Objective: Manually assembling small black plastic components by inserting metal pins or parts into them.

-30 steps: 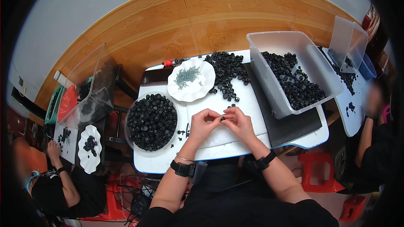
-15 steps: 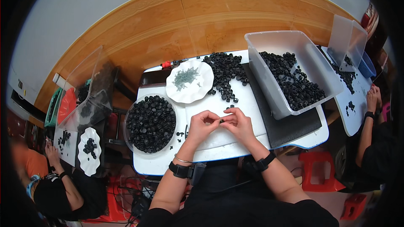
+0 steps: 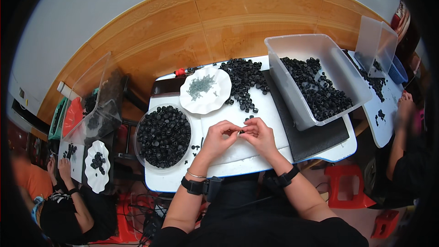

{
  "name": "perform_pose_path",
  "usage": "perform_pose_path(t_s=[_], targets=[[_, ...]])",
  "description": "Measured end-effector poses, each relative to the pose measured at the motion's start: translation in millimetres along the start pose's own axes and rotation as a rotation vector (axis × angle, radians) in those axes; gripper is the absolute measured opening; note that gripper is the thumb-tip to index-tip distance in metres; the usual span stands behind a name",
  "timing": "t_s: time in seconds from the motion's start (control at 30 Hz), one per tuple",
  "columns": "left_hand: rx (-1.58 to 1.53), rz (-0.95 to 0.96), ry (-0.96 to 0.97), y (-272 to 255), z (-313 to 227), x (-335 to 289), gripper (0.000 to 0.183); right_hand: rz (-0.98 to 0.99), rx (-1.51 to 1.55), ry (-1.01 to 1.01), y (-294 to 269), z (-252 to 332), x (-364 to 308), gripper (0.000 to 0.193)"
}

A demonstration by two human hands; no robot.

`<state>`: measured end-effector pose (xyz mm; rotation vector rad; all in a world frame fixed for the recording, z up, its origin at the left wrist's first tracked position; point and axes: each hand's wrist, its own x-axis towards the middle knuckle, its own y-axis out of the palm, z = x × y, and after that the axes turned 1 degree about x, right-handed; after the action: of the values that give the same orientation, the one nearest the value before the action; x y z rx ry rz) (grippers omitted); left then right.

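Over the front of the white table, my left hand point(image 3: 219, 138) and my right hand point(image 3: 260, 136) meet fingertip to fingertip. Between them they pinch a small black plastic part point(image 3: 240, 132), mostly covered by the fingers. To the left of my hands stands a round clear tub point(image 3: 138, 148) heaped with small black caps point(image 3: 164, 132). Behind it, a white scalloped plate point(image 3: 219, 105) carries a pile of tiny greenish clear pieces point(image 3: 201, 87). Beyond my hands, loose black parts point(image 3: 244, 80) spread across the tabletop.
A large translucent bin point(image 3: 292, 96) of black parts stands on a black mat point(image 3: 315, 144) at the right. Co-workers sit on both sides, with a person's hands point(image 3: 64, 167) at the left table. A red stool point(image 3: 336, 201) is on the floor at right.
My hands stay together, with only slight finger movement on the small part. At the left table the co-worker's hands have shifted, and the right co-worker's hand is blurred by motion.
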<state>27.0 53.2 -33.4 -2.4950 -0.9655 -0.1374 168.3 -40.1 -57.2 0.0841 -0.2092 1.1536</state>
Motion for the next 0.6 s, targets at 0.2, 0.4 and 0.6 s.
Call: perform_pose_path(t_s=[0.2, 0.4, 0.6], targets=[[0.144, -0.142, 0.049, -1, 4, 40, 0.019, -0.089, 0.112, 0.006, 1, -2, 1, 0.026], [0.530, -0.122, 0.229, 20, 26, 73, 0.020, -0.121, 0.200, -0.057, 1, -13, 4, 0.022], [0.540, -0.157, 0.236, 22, 31, 71, 0.020, -0.141, 0.231, -0.037, 3, -3, 4, 0.024]])
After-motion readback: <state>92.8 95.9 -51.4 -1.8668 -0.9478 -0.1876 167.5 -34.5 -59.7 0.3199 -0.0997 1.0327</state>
